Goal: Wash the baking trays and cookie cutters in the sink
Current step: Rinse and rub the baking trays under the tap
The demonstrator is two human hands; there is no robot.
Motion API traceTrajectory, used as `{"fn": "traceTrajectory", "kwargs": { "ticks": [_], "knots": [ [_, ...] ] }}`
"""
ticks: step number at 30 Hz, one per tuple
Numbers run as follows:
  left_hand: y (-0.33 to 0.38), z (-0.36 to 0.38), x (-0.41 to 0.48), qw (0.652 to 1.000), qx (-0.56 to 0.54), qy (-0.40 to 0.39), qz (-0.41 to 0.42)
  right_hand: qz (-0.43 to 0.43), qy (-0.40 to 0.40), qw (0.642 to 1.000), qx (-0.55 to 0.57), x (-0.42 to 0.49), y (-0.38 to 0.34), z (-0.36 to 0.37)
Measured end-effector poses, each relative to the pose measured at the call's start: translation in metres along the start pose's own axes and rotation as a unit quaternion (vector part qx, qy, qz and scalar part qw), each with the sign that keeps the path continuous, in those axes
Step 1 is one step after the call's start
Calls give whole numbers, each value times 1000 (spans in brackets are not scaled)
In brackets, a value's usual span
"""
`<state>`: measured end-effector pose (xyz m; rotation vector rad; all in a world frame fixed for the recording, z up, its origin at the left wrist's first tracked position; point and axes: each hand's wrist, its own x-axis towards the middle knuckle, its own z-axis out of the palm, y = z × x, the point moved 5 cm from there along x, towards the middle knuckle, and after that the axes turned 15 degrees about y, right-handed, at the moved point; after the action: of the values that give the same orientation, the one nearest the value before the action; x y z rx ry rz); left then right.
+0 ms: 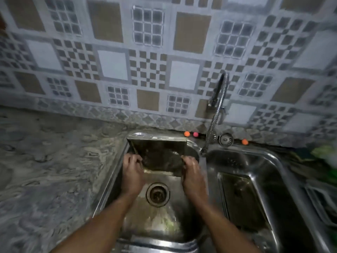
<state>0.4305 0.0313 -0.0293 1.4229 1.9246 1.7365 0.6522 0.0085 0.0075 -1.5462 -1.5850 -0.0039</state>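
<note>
Tiled wall point(113, 64) fills the top half, patterned squares in grey, tan & white. Below it, marbled grey desk point(45, 161) runs along the left, w/ a steel double sink point(206, 179) set into it at centre-right.

Left basin point(156, 223): wet, drain point(158, 194) near its middle. Right basin point(273, 179): a baking tray point(238, 198) lies flat on the bottom, dark & wet-looking. Far right edge is blurred; something green point(324, 152) there, can't tell what.

Faucet point(217, 110): flexible metal hose rising from the sink's back rim btwn the two basins, arcing up vs. the wall, nozzle end low over the divider. A round metal fitting point(226, 139) sits just beside its base.

Second baking tray point(160, 154) is in the left basin, tilted up, far edge leaning at the back rim, near edge lower over the basin. Its inner face is dark & stained.

Left hand point(132, 170) curled around the tray's left edge, fingers closed on it. Right hand point(191, 172) grips the tray's near-right corner, fingers wrapped over the rim. Both forearms bare, reaching in from the bottom.

Smallest: three little balls on the back ledge, orange point(187, 133) & pink point(195, 134) touching-close, another orange point(244, 142) further right.
</note>
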Motion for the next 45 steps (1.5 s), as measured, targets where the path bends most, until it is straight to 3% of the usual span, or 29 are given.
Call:
{"fn": "traceTrajectory", "kwargs": {
  "ticks": [3, 9, 13, 19, 22, 24, 27, 33, 38, 42, 44, 45],
  "knots": [
    [-14, 0, -13, 999, 37, -25, -24, 36, -91, 995, 2, -14, 7, 8],
    [-31, 26, -41, 981, 122, -110, -101, 83, -161, 983, -20, -24, 33, 4],
    [-12, 63, -56, 969, 49, -186, -154, 146, -169, 974, -47, 0, 61, -15],
    [-1, 120, -90, 891, -84, -273, -353, 158, -190, 962, -115, 45, 87, -44],
    [1, 132, -97, 864, -125, -294, -389, 133, -217, 957, -138, 49, 91, -47],
    [1, 132, -97, 859, -135, -292, -399, 26, -212, 949, -233, 47, 90, -42],
    [-6, 135, -99, 854, -142, -288, -409, -139, -270, 904, -302, 28, 82, -14],
    [-2, 133, -108, 860, -151, -309, -378, -56, -395, 824, -403, 45, 112, 38],
    [-14, 129, -97, 887, -144, -249, -361, -96, -443, 870, -194, 35, 80, 65],
    [-16, 127, -101, 886, -142, -262, -354, 40, -287, 925, -247, 50, 114, 53],
    [-11, 130, -102, 887, -147, -261, -352, 94, -308, 925, -202, 43, 112, 62],
    [-12, 133, -102, 889, -149, -257, -350, 61, -338, 926, -154, 39, 107, 70]
  ]
}}
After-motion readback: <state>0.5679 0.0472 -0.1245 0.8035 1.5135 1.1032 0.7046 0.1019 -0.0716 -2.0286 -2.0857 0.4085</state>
